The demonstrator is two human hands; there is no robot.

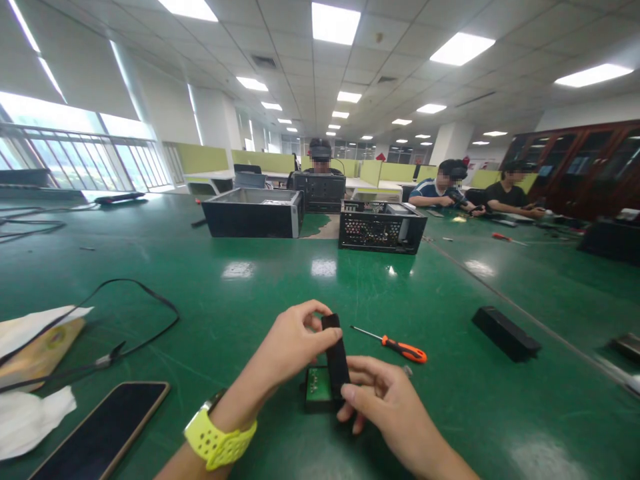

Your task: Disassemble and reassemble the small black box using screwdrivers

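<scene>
Between my two hands is a narrow black plastic bar [336,360], tilted and held at both ends. My left hand [295,343], with a yellow-green watch strap on the wrist, pinches its upper end. The lower end is gripped by my right hand [377,393], thumb on top. Just under the bar sits a small dark case with a green circuit board [319,385] showing; the bar hides part of it, and I cannot tell whether the two are joined. Beyond my right hand lies a screwdriver [405,349] with an orange and black handle, its tip pointing left.
A phone [103,433], white tissue [35,420], a paper packet [45,343] and a black cable [145,287] lie at left. To the right is a black block [506,333]. Metal computer cases [255,217] stand farther back. Several people sit across the table.
</scene>
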